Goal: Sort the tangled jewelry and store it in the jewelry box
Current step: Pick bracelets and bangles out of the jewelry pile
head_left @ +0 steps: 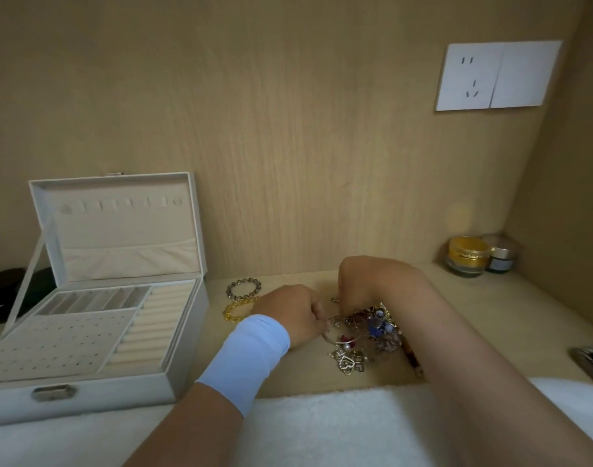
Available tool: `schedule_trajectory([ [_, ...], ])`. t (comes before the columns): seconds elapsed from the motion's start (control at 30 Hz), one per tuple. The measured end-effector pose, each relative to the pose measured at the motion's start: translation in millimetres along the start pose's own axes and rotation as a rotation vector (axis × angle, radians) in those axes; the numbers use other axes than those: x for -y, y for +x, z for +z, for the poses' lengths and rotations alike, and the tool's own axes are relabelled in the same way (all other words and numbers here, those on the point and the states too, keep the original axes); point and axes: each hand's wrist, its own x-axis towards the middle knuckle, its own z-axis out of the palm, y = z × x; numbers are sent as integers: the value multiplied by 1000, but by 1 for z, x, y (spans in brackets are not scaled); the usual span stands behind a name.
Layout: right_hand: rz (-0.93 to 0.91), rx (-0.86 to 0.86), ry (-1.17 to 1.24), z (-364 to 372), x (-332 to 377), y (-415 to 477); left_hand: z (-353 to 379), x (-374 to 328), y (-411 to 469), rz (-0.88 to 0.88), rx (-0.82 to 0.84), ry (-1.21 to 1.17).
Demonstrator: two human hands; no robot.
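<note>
The tangled jewelry [372,328] sits mid-table [473,315], nearer the front edge, with the open jewelry box [120,387] at the table's left end. My left hand [297,315] has its grip narrowed to a pinch on a thin silver strand at the tangle's left side. My right hand [362,281] bends down over the far side; its fingers are hidden, so I cannot tell its grip. I judge the pile light, limp and snag-prone, with fine chains that could kink or snap if yanked. It is better to hold a pendant or clasp and tease gently. A grey bead bracelet [244,281] and a yellow bead bracelet [228,313] lie free between box and tangle.
</note>
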Motion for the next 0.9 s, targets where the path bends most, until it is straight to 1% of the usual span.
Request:
schedule_trajectory([
  [0.13,23,53,7,-1,3,-2,6,-10,2,-82,-117,82],
  [0.2,23,63,5,0,4,-2,9,-13,3,-106,-151,108],
  [0.43,25,57,-2,2,-1,-2,13,-10,5,-89,-122,104],
  [0.53,27,77,60,3,-3,0,16,-9,6,-58,-132,125],
  [0.6,30,87,138,0,-5,0,13,-10,7,-38,-175,86],
  [0.67,20,93,205,-8,-6,-5,9,-9,7,-27,-210,-22],
  [0.77,-35,127,314,-20,-10,-11,1,-7,8,-5,-211,-191],
  [0.9,-127,114,453,-24,-15,-12,-10,-1,11,-2,-220,-259],
])
